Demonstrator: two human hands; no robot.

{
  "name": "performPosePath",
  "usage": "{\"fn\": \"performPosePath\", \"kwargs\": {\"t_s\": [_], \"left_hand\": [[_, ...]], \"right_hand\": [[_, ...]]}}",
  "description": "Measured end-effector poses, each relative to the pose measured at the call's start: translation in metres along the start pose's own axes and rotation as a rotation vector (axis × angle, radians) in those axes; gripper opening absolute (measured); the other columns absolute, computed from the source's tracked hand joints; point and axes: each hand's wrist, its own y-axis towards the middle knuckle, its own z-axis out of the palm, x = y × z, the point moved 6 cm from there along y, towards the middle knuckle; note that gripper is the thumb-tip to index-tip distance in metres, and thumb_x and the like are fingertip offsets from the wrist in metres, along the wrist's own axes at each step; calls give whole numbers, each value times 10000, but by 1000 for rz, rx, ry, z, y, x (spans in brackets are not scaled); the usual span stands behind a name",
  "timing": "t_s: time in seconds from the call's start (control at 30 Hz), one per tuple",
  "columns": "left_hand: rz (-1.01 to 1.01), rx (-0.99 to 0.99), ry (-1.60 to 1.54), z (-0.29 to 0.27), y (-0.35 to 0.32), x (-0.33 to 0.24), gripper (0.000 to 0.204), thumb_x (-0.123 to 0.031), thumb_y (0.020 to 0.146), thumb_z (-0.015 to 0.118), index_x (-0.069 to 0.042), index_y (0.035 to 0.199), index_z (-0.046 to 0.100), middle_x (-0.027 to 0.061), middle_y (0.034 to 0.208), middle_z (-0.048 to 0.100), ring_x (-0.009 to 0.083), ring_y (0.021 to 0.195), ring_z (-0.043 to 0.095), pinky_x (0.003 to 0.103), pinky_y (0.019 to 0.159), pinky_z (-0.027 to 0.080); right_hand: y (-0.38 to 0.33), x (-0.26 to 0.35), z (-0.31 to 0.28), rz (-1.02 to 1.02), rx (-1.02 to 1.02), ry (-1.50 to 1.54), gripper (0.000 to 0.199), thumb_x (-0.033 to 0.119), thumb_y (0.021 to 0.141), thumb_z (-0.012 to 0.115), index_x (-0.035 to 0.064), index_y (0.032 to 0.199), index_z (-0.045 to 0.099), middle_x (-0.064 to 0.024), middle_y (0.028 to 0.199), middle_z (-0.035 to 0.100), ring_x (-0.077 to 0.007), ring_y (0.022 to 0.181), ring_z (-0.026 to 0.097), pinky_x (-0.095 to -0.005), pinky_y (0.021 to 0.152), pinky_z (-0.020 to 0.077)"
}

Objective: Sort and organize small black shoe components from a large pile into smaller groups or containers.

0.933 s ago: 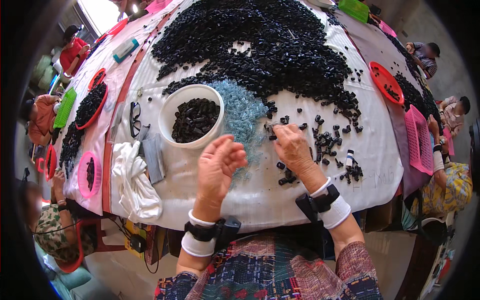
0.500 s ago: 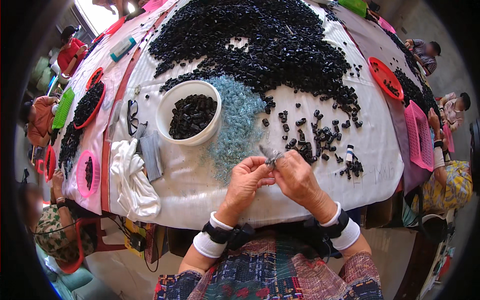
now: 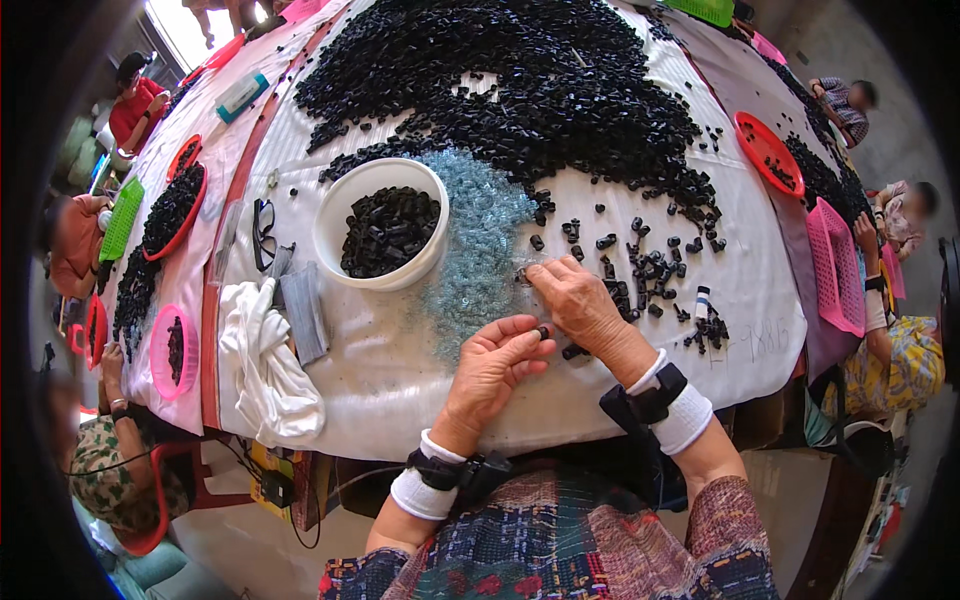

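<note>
A: Head view: left hand pinches one small black part between thumb and fingertips, just above the white cloth. Right hand reaches into the edge of the pale blue pile of tiny metal bits, fingers pressed together on something; too small to tell what.

B: Progress?

A: Early, by my read. White bucket is roughly half full of black parts. The big black heap across the table's far side is untouched and huge. Loose black pieces lie scattered right of the hands.

B: Other containers?

A: Red tray on the right: a few black parts. Pink basket: can't tell. Left side, a red dish heaped with black parts and a pink bowl with some.
</note>
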Motion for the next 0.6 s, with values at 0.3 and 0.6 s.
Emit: {"fn": "performPosePath", "kwargs": {"t_s": [0.3,0.6], "left_hand": [[31,29,-18,-3,1,3,178,-9,850,588,2,1028,593,125,945,647,202,845,657,270,646,577],[77,17,106,7,1,5,179,-19,841,607,-9,1019,607,96,911,649,190,802,650,288,669,548]], "right_hand": [[-18,2,-26,198,-99,203,313,-27,688,568,-5,996,517,-144,862,560,-299,795,585,-358,681,498],[-54,14,-47,376,-190,670,257,-68,743,591,-33,986,516,-133,847,587,-189,702,630,-277,591,509]]}}
